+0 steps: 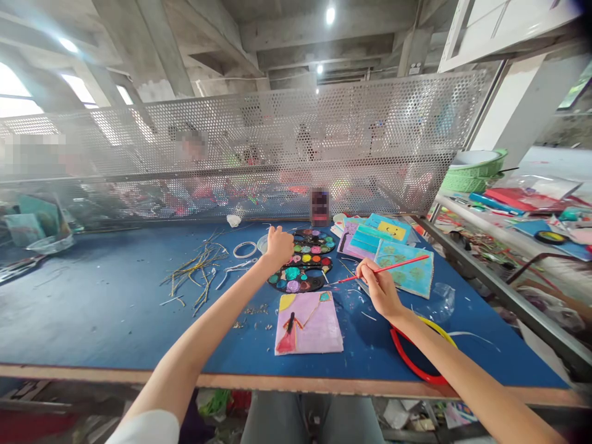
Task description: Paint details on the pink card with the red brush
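A thin red paintbrush (401, 264) is gripped in my right hand (380, 288), its tip pointing left toward the lower edge of the black paint palettes (324, 271). Those palettes hold round wells of many colours. My left hand (279, 245) reaches over their upper left side with its fingers curled together; what they hold, if anything, is hidden. Just left of those fingers, a small pale container (263, 244) shows in part. In front of me lies a small painted panel (319, 330), lilac with a yellow corner, a figure in a red dress and a line running to a teal shape.
Several finished paintings (404, 271) overlap at the right. Thin twigs (197, 271), scissors (238, 267) and a tape roll (245, 249) lie left of the palettes. A red and yellow ring (419, 370) sits under my right forearm. A perforated metal screen (277, 142) borders the table's back.
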Motion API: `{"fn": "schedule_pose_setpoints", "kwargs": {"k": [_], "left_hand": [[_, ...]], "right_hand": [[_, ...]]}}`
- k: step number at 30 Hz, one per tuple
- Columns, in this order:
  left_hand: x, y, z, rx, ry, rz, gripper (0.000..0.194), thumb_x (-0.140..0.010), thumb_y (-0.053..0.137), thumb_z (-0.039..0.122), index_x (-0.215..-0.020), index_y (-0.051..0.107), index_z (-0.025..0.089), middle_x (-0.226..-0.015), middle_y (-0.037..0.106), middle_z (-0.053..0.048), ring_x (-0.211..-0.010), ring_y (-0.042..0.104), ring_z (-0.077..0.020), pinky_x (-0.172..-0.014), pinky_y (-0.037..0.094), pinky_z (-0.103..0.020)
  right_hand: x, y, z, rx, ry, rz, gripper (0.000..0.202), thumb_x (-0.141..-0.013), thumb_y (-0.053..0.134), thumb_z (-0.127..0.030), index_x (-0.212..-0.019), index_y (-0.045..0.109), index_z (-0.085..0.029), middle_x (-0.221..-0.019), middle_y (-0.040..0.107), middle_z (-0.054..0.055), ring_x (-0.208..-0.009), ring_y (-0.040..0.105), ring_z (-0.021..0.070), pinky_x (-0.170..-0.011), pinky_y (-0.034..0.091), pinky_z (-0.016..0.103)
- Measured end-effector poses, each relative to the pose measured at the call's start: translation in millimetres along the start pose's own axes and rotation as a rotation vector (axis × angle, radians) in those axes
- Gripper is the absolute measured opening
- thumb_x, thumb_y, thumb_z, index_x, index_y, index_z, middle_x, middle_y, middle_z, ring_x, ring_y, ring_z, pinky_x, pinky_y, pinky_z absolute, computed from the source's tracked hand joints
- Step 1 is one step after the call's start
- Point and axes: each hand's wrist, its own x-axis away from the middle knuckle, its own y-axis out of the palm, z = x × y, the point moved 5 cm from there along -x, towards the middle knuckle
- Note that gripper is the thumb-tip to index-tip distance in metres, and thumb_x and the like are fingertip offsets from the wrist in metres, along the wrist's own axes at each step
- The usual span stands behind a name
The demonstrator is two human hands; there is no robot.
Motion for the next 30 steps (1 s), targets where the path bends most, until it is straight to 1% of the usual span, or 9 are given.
{"fn": "schedule_pose_setpoints", "kwargs": {"k": [6,11,14,17,19,21,23,26,30], "left_hand": [[0,-11.8,-23,0.198,-0.199,0.024,0.034,-0.090,0.057,0.041,-0.115,0.059,0.017,-0.119,0.061,-0.008,-0.106,0.060,-0.0194,-0.094,0.052,-0.043],[13,-30.9,-38,0.531,-0.307,0.085,0.034,-0.091,0.056,0.043,-0.110,0.060,0.015,-0.110,0.064,-0.007,-0.098,0.062,-0.0172,-0.088,0.054,-0.040],[37,-34.8,-34,0.812,-0.333,0.071,0.035,-0.092,0.055,0.043,-0.112,0.058,0.015,-0.104,0.064,-0.005,-0.089,0.063,-0.0148,-0.081,0.056,-0.036],[69,-32.7,-20,1.087,-0.335,0.019,0.034,-0.092,0.055,0.043,-0.108,0.059,0.014,-0.097,0.064,-0.004,-0.081,0.062,-0.0125,-0.074,0.055,-0.032],[92,-30.1,-11,1.253,-0.329,-0.008,0.032,-0.092,0.055,0.044,-0.104,0.060,0.014,-0.091,0.063,-0.002,-0.076,0.060,-0.0109,-0.070,0.054,-0.029],[113,-26.1,-2,1.404,-0.319,-0.031,0.031,-0.092,0.054,0.044,-0.100,0.060,0.014,-0.085,0.061,-0.001,-0.071,0.058,-0.0092,-0.065,0.052,-0.026],[132,-19.8,7,1.537,-0.312,-0.053,0.031,-0.092,0.055,0.044,-0.097,0.059,0.014,-0.081,0.060,0.001,-0.065,0.055,-0.0077,-0.061,0.050,-0.024],[160,-6.5,19,1.697,-0.318,-0.090,0.031,-0.092,0.055,0.044,-0.095,0.059,0.013,-0.078,0.059,0.002,-0.061,0.053,-0.0065,-0.057,0.048,-0.022],[198,11.6,37,1.849,-0.327,-0.140,0.030,-0.091,0.056,0.042,-0.100,0.059,0.013,-0.087,0.061,-0.001,-0.069,0.057,-0.0082,-0.061,0.052,-0.024]], "right_hand": [[0,-1,-1,0.011,-0.012,0.012,0.036,-0.099,0.033,-0.044,-0.074,0.048,-0.023,-0.059,0.039,-0.003,-0.053,0.035,0.0129,-0.053,0.027,0.030],[-2,-2,-8,0.016,-0.031,0.029,0.035,-0.099,0.033,-0.045,-0.080,0.051,-0.023,-0.068,0.049,0.000,-0.061,0.047,0.0143,-0.057,0.037,0.028],[-8,-4,-13,0.060,-0.052,0.034,0.032,-0.098,0.036,-0.046,-0.091,0.057,-0.023,-0.085,0.060,0.003,-0.077,0.059,0.0167,-0.067,0.046,0.029],[-20,-15,-22,0.150,-0.080,0.051,0.035,-0.099,0.032,-0.046,-0.105,0.058,-0.024,-0.102,0.065,0.006,-0.093,0.062,0.0189,-0.078,0.050,0.031],[-29,-25,-32,0.231,-0.111,0.049,0.037,-0.101,0.028,-0.045,-0.110,0.057,-0.024,-0.106,0.066,0.007,-0.098,0.062,0.0194,-0.084,0.049,0.033],[-31,-33,-44,0.329,-0.148,0.013,0.035,-0.101,0.028,-0.043,-0.109,0.057,-0.024,-0.103,0.066,0.007,-0.095,0.062,0.0192,-0.085,0.049,0.034],[-23,-36,-55,0.438,-0.183,-0.034,0.031,-0.101,0.032,-0.040,-0.105,0.058,-0.023,-0.096,0.066,0.006,-0.090,0.062,0.0189,-0.082,0.049,0.034],[10,-27,-62,0.597,-0.234,-0.083,0.027,-0.100,0.035,-0.034,-0.103,0.059,-0.021,-0.096,0.065,0.007,-0.091,0.062,0.0204,-0.083,0.050,0.036],[65,2,-50,0.789,-0.269,-0.164,0.033,-0.098,0.040,-0.030,-0.124,0.055,-0.017,-0.116,0.065,0.013,-0.109,0.060,0.0275,-0.094,0.049,0.045]]}}
